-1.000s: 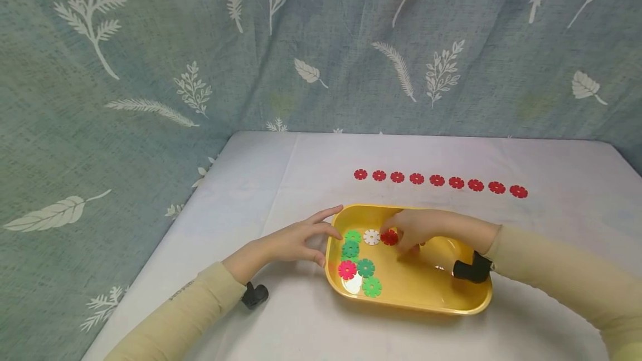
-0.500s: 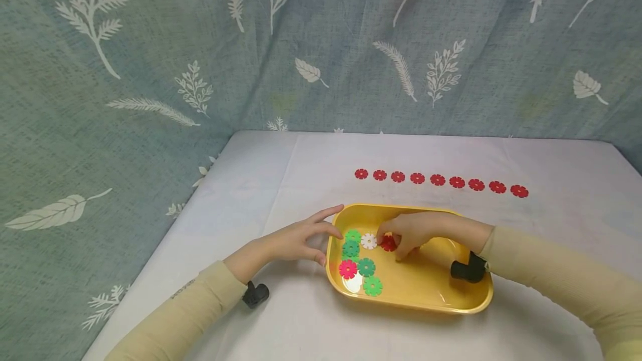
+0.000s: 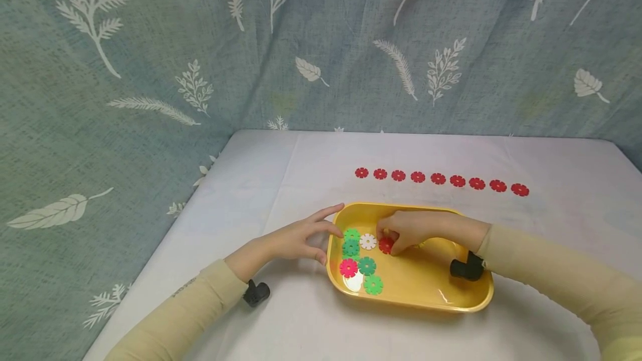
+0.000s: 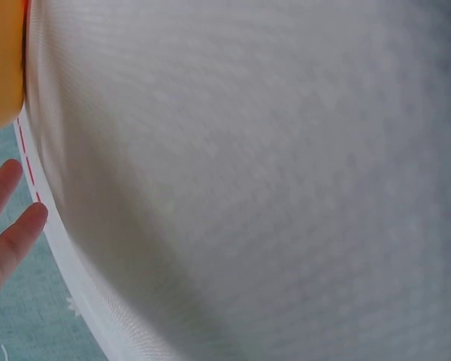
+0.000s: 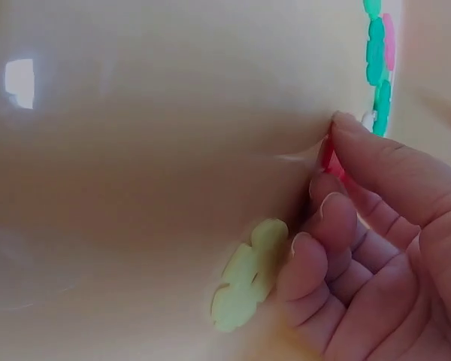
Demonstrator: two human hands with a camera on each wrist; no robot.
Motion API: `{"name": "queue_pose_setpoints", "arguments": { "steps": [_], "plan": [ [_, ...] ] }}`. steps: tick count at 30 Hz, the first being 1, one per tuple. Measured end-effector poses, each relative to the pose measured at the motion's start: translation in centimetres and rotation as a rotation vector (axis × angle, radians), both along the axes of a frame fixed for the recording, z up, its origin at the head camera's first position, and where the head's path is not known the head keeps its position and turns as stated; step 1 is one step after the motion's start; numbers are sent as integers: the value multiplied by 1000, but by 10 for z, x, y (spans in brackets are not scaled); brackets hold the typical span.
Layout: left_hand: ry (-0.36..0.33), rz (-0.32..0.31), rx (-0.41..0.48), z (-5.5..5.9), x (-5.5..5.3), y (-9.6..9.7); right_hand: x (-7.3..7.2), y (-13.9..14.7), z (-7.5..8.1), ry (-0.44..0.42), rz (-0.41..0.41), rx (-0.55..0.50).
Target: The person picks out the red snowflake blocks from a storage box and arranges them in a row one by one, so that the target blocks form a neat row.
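Note:
In the head view my right hand [image 3: 408, 229] reaches into a yellow tray [image 3: 416, 277]. Its thumb and index finger pinch a red notched snowflake disc [image 3: 385, 246], seen nearly edge-on in the right wrist view. A pale yellow disc [image 5: 248, 278] lies below those fingertips on the tray floor. Just left of the red disc is a white disc [image 3: 368, 242]. My left hand [image 3: 296, 240] is at the tray's left end, fingers spread, fingertips at the rim; whether they press on it I cannot tell. Two left fingers [image 4: 19, 237] appear in the left wrist view.
Several green discs [image 3: 373, 284] and a pink disc [image 3: 348, 268] lie in the tray's left part, some overlapping. Behind the tray, a row of several red discs [image 3: 438, 179] lies on the white cloth [image 3: 301, 316]. A leaf-patterned curtain [image 3: 331, 49] hangs behind and at left.
My right hand has moved slightly left and nearer, and its fingers have closed on the red disc, which shifted a little toward me. The white disc slid slightly. My left hand stays put.

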State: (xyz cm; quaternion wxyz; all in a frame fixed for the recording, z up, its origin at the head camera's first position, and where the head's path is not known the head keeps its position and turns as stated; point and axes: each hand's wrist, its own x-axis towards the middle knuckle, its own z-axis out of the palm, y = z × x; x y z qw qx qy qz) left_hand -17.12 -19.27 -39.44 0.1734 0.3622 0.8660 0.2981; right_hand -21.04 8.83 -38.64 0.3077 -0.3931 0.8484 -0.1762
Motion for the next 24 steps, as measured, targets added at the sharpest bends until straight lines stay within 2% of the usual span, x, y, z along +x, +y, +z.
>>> {"name": "queue_pose_setpoints", "arguments": {
  "steps": [10, 17, 24],
  "plan": [
    [-15, -5, 6, 1, 0, 0, 0, -1, 1, 33, 130, 17],
    [-22, -1, -1, 1, 0, 0, 2, -4, 2, 103, 268, -54],
    [-24, -4, 7, 1, 0, 1, 4, -3, 1, 44, 207, -66]
  ]
}}
